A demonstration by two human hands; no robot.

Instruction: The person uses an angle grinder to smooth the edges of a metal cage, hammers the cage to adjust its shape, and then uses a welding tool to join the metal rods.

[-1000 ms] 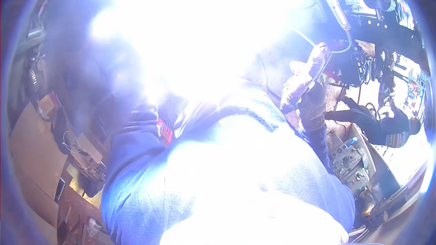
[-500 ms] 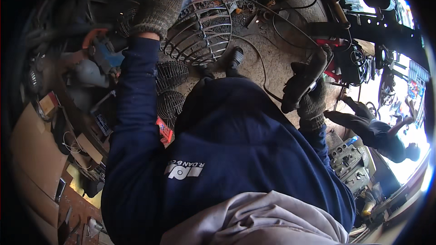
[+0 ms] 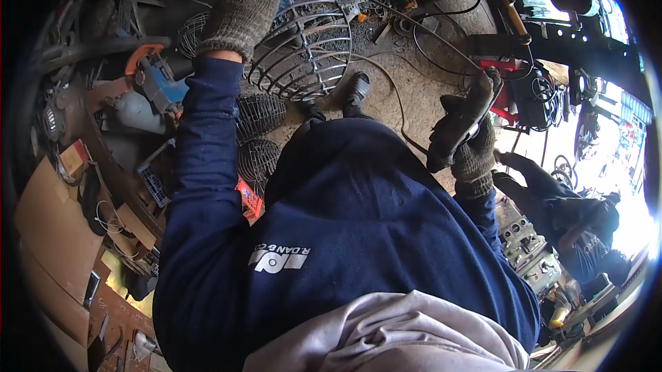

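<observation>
My right hand, in a grey knit glove, is closed around a dark welding electrode holder. From its jaw a long, thin welding rod reaches left to a round cage of bent metal bars. The rod's tip glows orange at the cage's upper edge. Beside the cage's left edge is my left hand, also gloved. Its thumb sticks out toward the cage, but the other fingers are bent out of sight, so their hold cannot be made out.
Smaller wire cages lie left of my feet, near a red plastic crate. A blue machine stands at the left. A cable trails over the floor. Another person bends down at the right beside a metal machine block.
The bright sparks and smoke at the rod tip have dwindled to a small orange glow. Both my hands have hardly moved. The person at the right has come nearer and bent lower.
</observation>
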